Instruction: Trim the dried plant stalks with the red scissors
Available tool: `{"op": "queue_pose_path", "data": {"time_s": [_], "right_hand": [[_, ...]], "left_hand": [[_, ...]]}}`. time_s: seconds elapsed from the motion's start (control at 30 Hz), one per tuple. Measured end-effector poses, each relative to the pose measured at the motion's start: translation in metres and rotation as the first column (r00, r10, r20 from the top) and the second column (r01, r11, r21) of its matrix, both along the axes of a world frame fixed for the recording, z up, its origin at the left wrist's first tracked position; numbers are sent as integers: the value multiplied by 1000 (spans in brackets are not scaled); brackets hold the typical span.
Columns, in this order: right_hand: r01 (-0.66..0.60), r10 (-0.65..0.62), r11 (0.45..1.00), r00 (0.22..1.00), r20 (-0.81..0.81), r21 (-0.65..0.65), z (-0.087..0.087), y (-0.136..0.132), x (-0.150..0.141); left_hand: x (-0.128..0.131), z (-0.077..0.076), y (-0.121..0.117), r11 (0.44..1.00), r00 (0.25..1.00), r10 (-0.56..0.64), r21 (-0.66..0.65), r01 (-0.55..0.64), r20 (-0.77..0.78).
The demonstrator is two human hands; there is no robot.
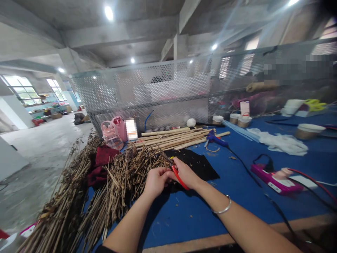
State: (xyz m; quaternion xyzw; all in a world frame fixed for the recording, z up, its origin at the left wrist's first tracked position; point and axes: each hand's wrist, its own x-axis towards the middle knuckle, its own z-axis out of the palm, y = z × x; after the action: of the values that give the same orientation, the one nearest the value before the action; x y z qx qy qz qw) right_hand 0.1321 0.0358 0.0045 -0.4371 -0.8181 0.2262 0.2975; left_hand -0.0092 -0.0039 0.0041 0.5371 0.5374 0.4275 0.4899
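There is one pair of scissors (pixel 174 169), and it is above the tabletop (pixel 226 175), at the near edge of the one black cloth (pixel 202 163). Two hands work here. The grip of the right hand (pixel 186 172) is closed around the red handle of the scissors; the blades point away and to the left, over the stalks. The left hand (pixel 154 181) is just beside the scissors, on their left, with fingers bent inward; whether this grip pinches something, I cannot tell, because its fingertips are hidden.

Left of the scissors lie two heaps of dry stalks (pixel 126 172), too many to count, and one dark red cloth (pixel 106 156) is partly covered between them. Beyond the scissors is a pile of pale sticks (pixel 171 138); they overlap, so the number is not certain. To the right of the scissors are one glue gun (pixel 217 140), one purple power strip (pixel 276 181) and, farther, four brown cups (pixel 244 122), one of them partly hidden. The lower ends of the stalks are cut off by the picture edge.
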Motion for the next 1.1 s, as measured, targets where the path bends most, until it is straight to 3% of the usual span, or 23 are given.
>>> {"op": "queue_pose_path", "data": {"time_s": [0.53,0.9,1.1], "right_hand": [[83,-84,995,996,15,55,-18,7,-5],[36,-45,991,997,62,133,-9,-1,-6],[72,-78,992,995,58,100,-7,-5,-8]], "left_hand": [[1,-6,3,996,997,79,41,-79,0],[-4,-14,7,996,997,27,82,-32,72],[2,-11,5,996,990,59,56,-67,126]]}}
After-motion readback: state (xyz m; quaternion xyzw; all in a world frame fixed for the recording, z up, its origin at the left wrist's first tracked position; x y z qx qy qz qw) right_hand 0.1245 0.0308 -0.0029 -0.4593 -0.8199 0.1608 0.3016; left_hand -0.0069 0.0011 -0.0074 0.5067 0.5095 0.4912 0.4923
